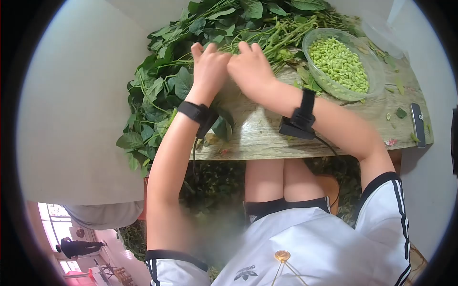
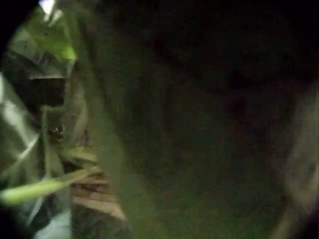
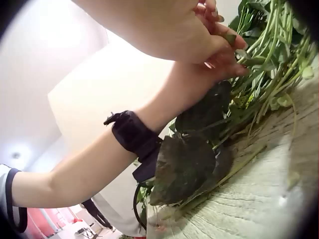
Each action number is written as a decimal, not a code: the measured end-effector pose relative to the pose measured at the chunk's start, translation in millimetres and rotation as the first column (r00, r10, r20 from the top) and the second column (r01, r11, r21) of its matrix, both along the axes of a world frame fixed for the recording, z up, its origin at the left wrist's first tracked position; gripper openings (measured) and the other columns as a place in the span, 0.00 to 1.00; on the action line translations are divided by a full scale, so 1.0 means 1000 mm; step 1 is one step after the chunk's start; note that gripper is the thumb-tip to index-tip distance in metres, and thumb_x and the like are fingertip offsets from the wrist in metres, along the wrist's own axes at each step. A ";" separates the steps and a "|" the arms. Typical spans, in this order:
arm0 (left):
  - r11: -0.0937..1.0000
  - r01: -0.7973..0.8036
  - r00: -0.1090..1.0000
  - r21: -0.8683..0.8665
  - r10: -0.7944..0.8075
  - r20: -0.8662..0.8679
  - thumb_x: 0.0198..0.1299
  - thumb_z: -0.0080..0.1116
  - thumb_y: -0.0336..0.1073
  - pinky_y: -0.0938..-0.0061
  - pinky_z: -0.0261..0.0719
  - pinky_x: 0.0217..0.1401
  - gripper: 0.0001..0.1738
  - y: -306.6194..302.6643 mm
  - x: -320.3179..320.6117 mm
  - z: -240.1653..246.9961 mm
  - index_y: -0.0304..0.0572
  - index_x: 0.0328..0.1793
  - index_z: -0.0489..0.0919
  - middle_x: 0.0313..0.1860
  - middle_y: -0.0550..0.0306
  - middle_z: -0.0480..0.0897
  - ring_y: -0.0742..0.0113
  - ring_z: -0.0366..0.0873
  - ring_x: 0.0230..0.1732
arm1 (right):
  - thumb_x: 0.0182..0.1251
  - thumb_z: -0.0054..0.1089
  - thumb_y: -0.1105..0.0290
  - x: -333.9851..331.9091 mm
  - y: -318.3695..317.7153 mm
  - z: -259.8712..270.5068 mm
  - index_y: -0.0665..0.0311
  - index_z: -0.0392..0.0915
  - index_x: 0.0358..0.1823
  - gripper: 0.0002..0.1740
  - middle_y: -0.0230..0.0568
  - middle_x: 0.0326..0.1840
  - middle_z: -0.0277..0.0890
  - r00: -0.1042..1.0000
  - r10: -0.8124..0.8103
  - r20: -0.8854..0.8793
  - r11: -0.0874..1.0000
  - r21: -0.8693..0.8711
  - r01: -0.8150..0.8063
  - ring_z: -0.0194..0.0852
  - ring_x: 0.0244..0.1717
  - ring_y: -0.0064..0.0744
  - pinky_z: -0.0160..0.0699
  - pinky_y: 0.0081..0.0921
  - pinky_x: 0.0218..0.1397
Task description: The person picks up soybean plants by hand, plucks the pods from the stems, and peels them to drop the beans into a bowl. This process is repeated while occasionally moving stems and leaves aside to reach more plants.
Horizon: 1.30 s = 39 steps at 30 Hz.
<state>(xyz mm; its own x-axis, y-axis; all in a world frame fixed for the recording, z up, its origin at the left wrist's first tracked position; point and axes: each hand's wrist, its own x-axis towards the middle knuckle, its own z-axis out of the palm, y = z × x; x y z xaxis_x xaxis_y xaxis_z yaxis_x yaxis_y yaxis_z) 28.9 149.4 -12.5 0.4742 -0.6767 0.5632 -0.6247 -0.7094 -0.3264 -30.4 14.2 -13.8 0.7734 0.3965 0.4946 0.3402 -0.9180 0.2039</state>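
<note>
Where the counter begins on the left, a heap of leafy green stems spills over its edge and runs along the far side. Against those stems, the left hand and the right hand work close together, fingers bent; I can't tell from here what either one grips. Just right of them sits a clear bowl of pale green beans, then a dark phone near the right edge.

The white cloth T-shirt with black stripes reads "adidas" beside a dark, leaf-shaped logo; the black cloth shorts' small white mark is illegible.
</note>
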 end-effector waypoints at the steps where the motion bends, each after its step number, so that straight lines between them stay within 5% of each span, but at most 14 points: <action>1: 1.000 0.011 1.000 0.026 -0.011 0.005 0.47 0.58 0.30 0.53 0.58 0.60 0.04 -0.009 0.001 0.002 0.51 0.26 0.82 0.24 0.63 0.81 0.63 0.75 0.44 | 0.54 0.63 0.68 -0.001 -0.009 -0.002 0.53 0.86 0.27 0.04 0.24 0.31 0.81 1.000 -0.013 0.005 0.998 0.055 0.012 0.68 0.49 0.32 0.61 0.32 0.49; 3: 0.906 -0.342 0.940 0.250 0.325 0.107 0.48 0.63 0.34 0.56 0.59 0.57 0.05 -0.008 0.021 -0.003 0.49 0.22 0.83 0.23 0.61 0.82 0.64 0.76 0.44 | 0.52 0.63 0.69 -0.021 -0.024 -0.003 0.53 0.85 0.24 0.03 0.26 0.29 0.80 0.998 -0.038 0.055 0.996 0.079 0.034 0.69 0.47 0.32 0.62 0.30 0.46; 11: 0.982 -0.009 0.987 -0.188 0.040 0.157 0.57 0.66 0.43 0.62 0.64 0.54 0.13 -0.029 -0.047 0.040 0.43 0.41 0.83 0.32 0.60 0.83 0.65 0.76 0.41 | 0.47 0.62 0.78 -0.067 -0.110 0.011 0.60 0.82 0.35 0.11 0.34 0.39 0.78 0.908 0.321 0.270 0.830 0.381 -0.407 0.69 0.51 0.42 0.71 0.33 0.53; 12: 0.953 -0.090 0.986 -0.288 0.045 -0.159 0.61 0.64 0.44 0.66 0.68 0.45 0.14 -0.038 -0.071 0.045 0.41 0.42 0.82 0.33 0.59 0.82 0.67 0.76 0.36 | 0.44 0.64 0.78 -0.069 -0.113 0.013 0.55 0.84 0.36 0.15 0.30 0.41 0.76 0.900 0.323 0.292 0.807 0.412 -0.423 0.69 0.51 0.41 0.70 0.36 0.57; 15: 0.744 -0.327 0.443 -0.584 -0.425 -0.789 0.71 0.53 0.47 0.77 0.72 0.25 0.19 -0.054 -0.112 0.038 0.33 0.47 0.78 0.34 0.55 0.82 0.72 0.75 0.23 | 0.43 0.64 0.79 -0.071 -0.123 0.018 0.54 0.84 0.35 0.15 0.28 0.40 0.76 0.832 0.377 0.406 0.783 0.340 -0.521 0.69 0.50 0.40 0.68 0.44 0.59; 16: 0.559 -0.404 0.301 -0.724 -0.666 -0.682 0.73 0.47 0.52 0.81 0.74 0.24 0.25 -0.064 -0.116 0.027 0.32 0.48 0.77 0.32 0.54 0.82 0.74 0.76 0.25 | 0.43 0.66 0.78 -0.068 -0.127 0.017 0.52 0.85 0.34 0.15 0.25 0.40 0.78 0.807 0.404 0.432 0.767 0.321 -0.556 0.71 0.54 0.39 0.66 0.49 0.64; 17: 0.549 -0.404 0.306 -0.732 -0.673 -0.673 0.73 0.47 0.52 0.81 0.74 0.24 0.25 -0.066 -0.113 0.025 0.32 0.48 0.77 0.32 0.54 0.82 0.74 0.76 0.25 | 0.43 0.66 0.78 -0.066 -0.129 0.017 0.52 0.85 0.34 0.15 0.25 0.40 0.78 0.804 0.412 0.429 0.768 0.310 -0.560 0.71 0.54 0.39 0.66 0.49 0.64; 19: 0.570 -0.443 -0.087 -0.692 -0.795 -0.600 0.74 0.43 0.54 0.82 0.73 0.18 0.28 -0.071 -0.102 0.024 0.32 0.48 0.77 0.32 0.53 0.81 0.74 0.75 0.22 | 0.45 0.69 0.75 -0.063 -0.134 0.019 0.49 0.86 0.35 0.14 0.22 0.39 0.81 0.786 0.478 0.393 0.746 0.290 -0.599 0.73 0.57 0.37 0.61 0.49 0.71; 25: 0.502 -0.514 -0.352 -0.695 -0.863 -0.363 0.74 0.42 0.53 0.82 0.60 0.07 0.25 -0.088 -0.064 -0.010 0.36 0.37 0.75 0.18 0.60 0.73 0.75 0.67 0.10 | 0.51 0.67 0.74 -0.052 -0.149 0.015 0.55 0.83 0.42 0.14 0.24 0.46 0.83 0.756 0.563 0.334 0.691 0.311 -0.652 0.73 0.62 0.36 0.58 0.50 0.74; 27: 0.494 -0.648 -0.603 -0.580 -0.798 -0.006 0.76 0.38 0.51 0.84 0.51 0.08 0.23 -0.088 -0.060 -0.023 0.43 0.38 0.73 0.16 0.67 0.70 0.79 0.59 0.09 | 0.54 0.67 0.75 -0.055 -0.146 0.009 0.58 0.79 0.50 0.19 0.31 0.52 0.82 0.797 0.565 0.216 0.567 0.600 -0.564 0.74 0.61 0.39 0.58 0.49 0.75; 29: 0.470 -0.674 -0.459 -0.570 -0.871 -0.175 0.76 0.39 0.49 0.83 0.54 0.07 0.21 -0.088 -0.071 -0.019 0.41 0.36 0.71 0.17 0.65 0.70 0.77 0.61 0.08 | 0.58 0.66 0.74 -0.057 -0.145 0.005 0.61 0.76 0.54 0.21 0.38 0.56 0.80 0.792 0.574 0.208 0.508 0.668 -0.543 0.78 0.57 0.39 0.68 0.41 0.68; 32: 0.284 -0.440 0.152 -0.852 -0.912 -0.382 0.74 0.47 0.39 0.83 0.66 0.13 0.15 -0.091 -0.083 -0.017 0.35 0.37 0.74 0.22 0.59 0.76 0.77 0.71 0.13 | 0.61 0.68 0.69 -0.071 -0.142 0.005 0.65 0.77 0.50 0.17 0.40 0.46 0.81 0.931 0.310 0.191 0.287 0.915 -0.283 0.79 0.42 0.35 0.77 0.26 0.45; 35: 0.262 -0.046 0.333 -0.964 -0.906 -0.262 0.74 0.47 0.36 0.84 0.71 0.20 0.12 -0.093 -0.085 -0.027 0.32 0.43 0.76 0.30 0.55 0.80 0.76 0.76 0.19 | 0.61 0.69 0.66 -0.076 -0.145 0.010 0.66 0.78 0.47 0.17 0.40 0.40 0.80 0.921 0.384 0.069 0.599 0.741 -0.305 0.78 0.39 0.35 0.77 0.27 0.46; 39: 0.296 0.021 0.367 -0.955 -0.891 -0.268 0.74 0.46 0.35 0.84 0.73 0.24 0.13 -0.086 -0.082 -0.032 0.29 0.47 0.76 0.39 0.52 0.81 0.76 0.78 0.23 | 0.61 0.68 0.67 -0.081 -0.140 -0.008 0.68 0.79 0.49 0.18 0.43 0.40 0.80 0.881 0.457 -0.118 0.526 0.835 -0.161 0.78 0.39 0.40 0.76 0.31 0.46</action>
<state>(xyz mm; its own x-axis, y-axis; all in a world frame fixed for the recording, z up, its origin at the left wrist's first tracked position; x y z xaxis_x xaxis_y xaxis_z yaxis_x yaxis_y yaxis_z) -52.8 62.9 -44.9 0.6836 -0.4284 0.5910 -0.5480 0.2337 0.8032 -111.1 -126.0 -21.8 0.8378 0.2074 0.5051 0.5378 -0.4733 -0.6977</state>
